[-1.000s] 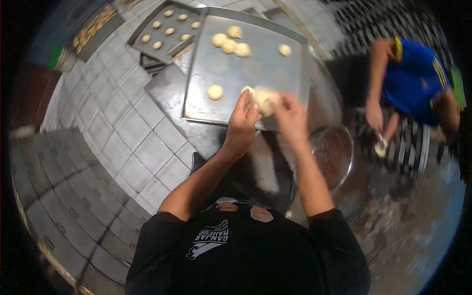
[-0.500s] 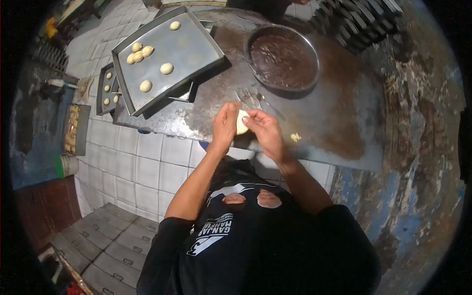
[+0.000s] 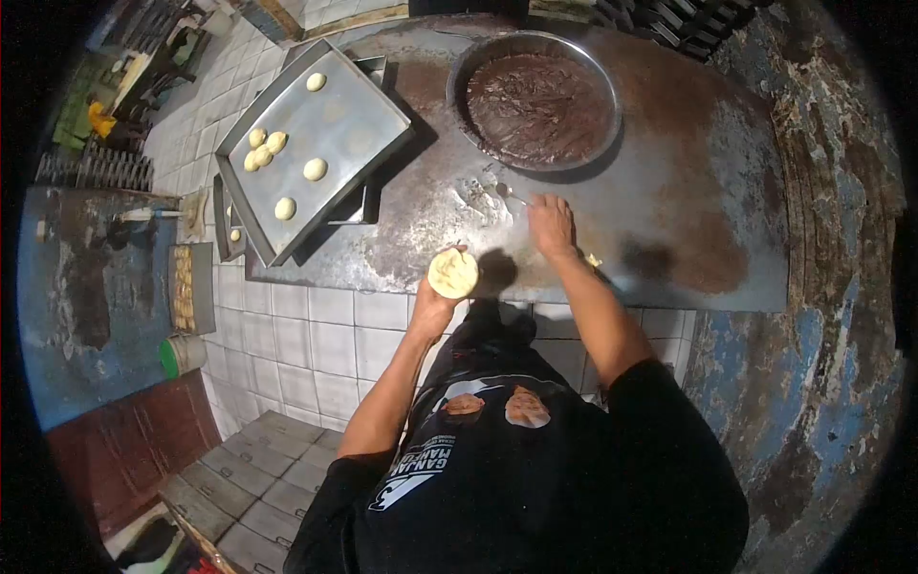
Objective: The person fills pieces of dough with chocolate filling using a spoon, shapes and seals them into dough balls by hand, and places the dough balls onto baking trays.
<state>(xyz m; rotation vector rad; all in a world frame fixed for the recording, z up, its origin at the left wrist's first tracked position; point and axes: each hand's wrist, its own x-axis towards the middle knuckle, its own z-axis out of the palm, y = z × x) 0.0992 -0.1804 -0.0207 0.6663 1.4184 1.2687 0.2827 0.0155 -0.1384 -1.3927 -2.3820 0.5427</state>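
A flattened round of pale dough lies in my left hand, which is closed around its lower edge near the front of the table. My right hand is down on the tabletop, fingers curled over the handle of a metal spoon. The spoon's bowl points left, and the hand hides the rest of its handle. Just beyond stands a wide metal basin of dark brown paste. Small dough scraps lie beside my right wrist.
On the left, a metal tray holding several dough balls rests tilted on other trays. The worn metal table runs under everything. Dark racks stand at the far right, a green-lidded bucket on the left.
My hands have separated. The left turned the dough face up and lowered it slightly; the right let go of it and moved to the spoon. The camera view shifted slightly.
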